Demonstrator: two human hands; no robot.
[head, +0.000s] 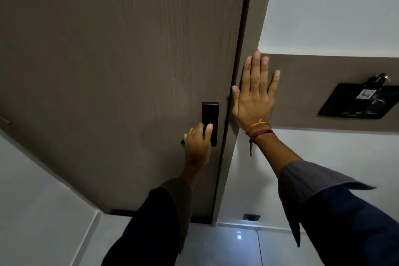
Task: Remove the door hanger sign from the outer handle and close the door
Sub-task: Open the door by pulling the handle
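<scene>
Hands (197, 142) on wood-grain door (118, 71)

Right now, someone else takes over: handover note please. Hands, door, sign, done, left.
Left hand: wrapped around the black door handle.
Right hand: open, palm flat on the door frame and the brown wall panel beside it; holds nothing.
Door: edge sits at the frame; whether it is latched cannot be told.
Sign: none in view, not on this handle or in either hand.
Done: cannot confirm the sign's removal from here.
Left: confirm the door is latched, then let go.
</scene>
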